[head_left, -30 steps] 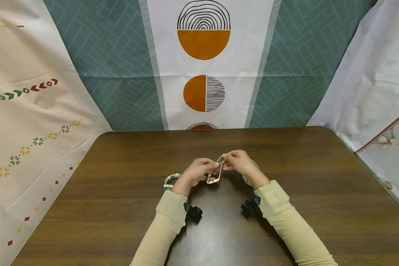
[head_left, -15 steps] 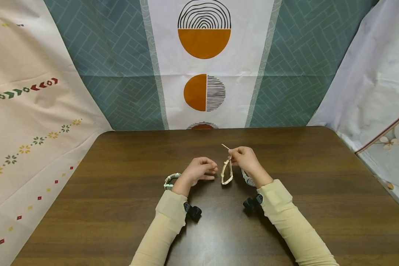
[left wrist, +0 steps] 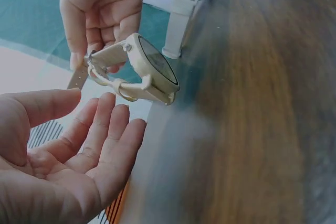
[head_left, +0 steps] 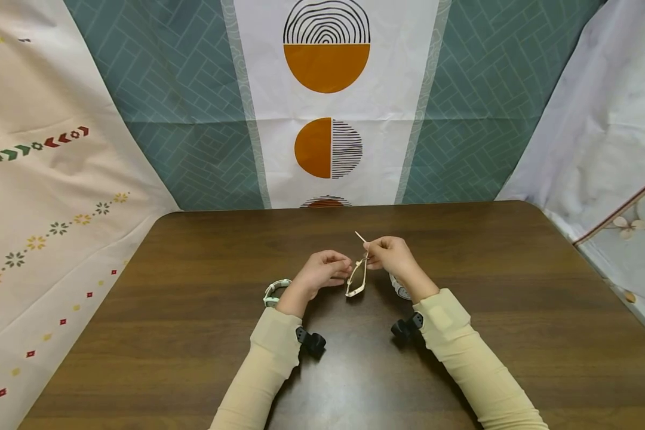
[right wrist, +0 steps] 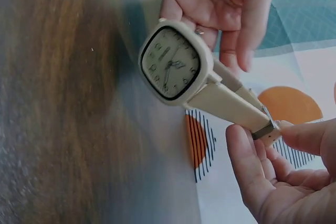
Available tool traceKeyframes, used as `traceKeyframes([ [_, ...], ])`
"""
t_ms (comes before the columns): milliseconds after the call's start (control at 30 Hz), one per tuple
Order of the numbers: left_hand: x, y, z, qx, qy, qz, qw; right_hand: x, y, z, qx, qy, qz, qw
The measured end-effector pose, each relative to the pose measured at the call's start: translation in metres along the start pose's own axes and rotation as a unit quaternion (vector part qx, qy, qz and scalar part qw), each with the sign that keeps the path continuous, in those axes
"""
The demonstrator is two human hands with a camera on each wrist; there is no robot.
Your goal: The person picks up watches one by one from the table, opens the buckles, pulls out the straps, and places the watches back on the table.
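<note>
A light green watch (head_left: 272, 301) sits on the table (head_left: 193, 334) beside the left hand (head_left: 322, 270), whose loosely extended fingers hold nothing; a cream watch (right wrist: 170, 64) hangs by its strap from the right hand's (head_left: 391, 255) pinched fingers, near a white watch (left wrist: 182, 4).

The cream watch (right wrist: 170, 62) is partly hidden by the right hand (head_left: 391, 257), the white watch (head_left: 402, 292) by its wrist (head_left: 421, 288).
</note>
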State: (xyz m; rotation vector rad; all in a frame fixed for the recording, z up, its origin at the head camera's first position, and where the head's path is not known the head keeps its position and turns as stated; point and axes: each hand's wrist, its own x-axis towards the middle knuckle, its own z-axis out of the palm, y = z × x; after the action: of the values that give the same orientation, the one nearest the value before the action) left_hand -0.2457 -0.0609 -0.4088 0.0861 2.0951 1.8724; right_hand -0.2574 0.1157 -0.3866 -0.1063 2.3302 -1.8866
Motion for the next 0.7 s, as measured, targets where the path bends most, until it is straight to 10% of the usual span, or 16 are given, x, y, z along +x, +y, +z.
traceKeyframes([
  [700,-0.0067,0.0082,0.0066,0.000,-0.002,0.039,0.9993,-0.0058,-0.0031,0.0071,0.014,-0.028,-0.024,0.9992],
])
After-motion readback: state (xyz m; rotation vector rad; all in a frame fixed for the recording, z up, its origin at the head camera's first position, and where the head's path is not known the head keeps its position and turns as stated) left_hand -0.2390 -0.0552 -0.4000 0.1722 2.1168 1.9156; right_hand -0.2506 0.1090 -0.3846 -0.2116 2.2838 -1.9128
